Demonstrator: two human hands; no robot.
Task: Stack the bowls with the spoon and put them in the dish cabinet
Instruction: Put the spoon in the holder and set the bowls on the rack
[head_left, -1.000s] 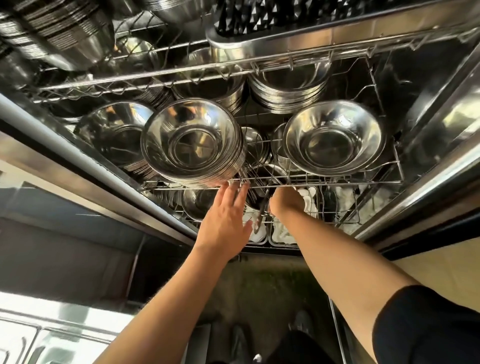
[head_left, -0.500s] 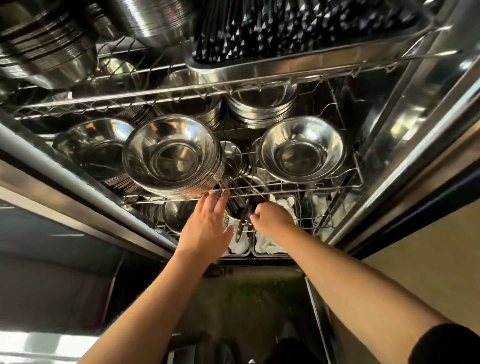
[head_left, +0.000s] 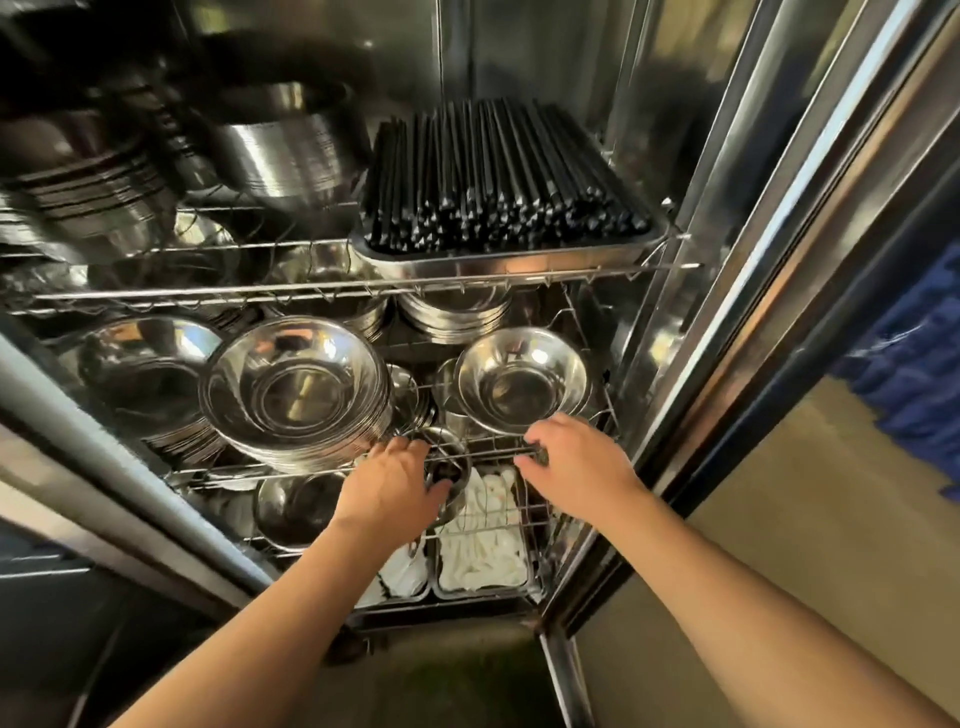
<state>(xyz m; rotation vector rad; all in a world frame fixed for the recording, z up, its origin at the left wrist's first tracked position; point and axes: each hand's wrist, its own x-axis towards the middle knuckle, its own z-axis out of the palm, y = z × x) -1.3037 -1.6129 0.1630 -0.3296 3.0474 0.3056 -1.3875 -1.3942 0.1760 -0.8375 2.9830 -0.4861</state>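
A person reaches into an open steel dish cabinet (head_left: 737, 218). At ten o'clock, a bowl stack (head_left: 296, 389) sits on the middle rack (head_left: 498, 453). The left hand (head_left: 389, 493), which a second ago lay flat under that stack, now curls around a small bowl (head_left: 447, 467) at the rack's front edge. At three o'clock, the right hand (head_left: 576, 467) has risen to grip the rack's front wire. No spoon is discernible. The bowl looks nearly shelved.

text: none readable | labels/brands/numbers: none seen | bowls, trays, racks all bare steel, frame partly blurred
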